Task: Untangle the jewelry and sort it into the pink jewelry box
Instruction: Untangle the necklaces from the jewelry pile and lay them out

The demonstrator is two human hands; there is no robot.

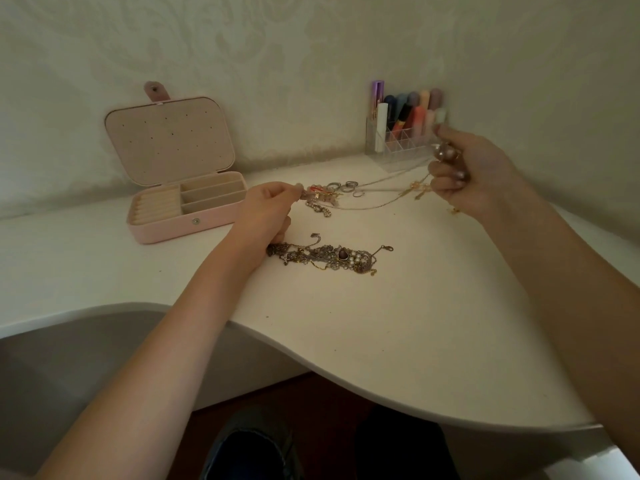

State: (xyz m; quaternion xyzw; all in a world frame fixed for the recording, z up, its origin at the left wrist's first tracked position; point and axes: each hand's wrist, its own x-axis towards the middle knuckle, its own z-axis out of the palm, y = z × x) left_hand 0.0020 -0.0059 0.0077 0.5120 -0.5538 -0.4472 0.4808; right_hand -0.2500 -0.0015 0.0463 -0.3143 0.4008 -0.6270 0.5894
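Note:
The pink jewelry box [162, 230] stands open at the back left of the white table, its lid upright and its compartments bare. My left hand [268, 213] pinches one end of a thin chain [374, 197] beside a small heap of rings and beaded pieces [329, 194]. My right hand [467, 171] is raised at the right, closed on the other end of the chain together with a round beaded piece and gold pendants. A tangled pile of dark chains and pearls [329, 256] lies on the table in front of my left hand.
A clear organizer with lipsticks and tubes [405, 133] stands against the wall at the back right, just behind my right hand. The table's curved front edge [346, 358] runs below my arms. Wall closes off the back.

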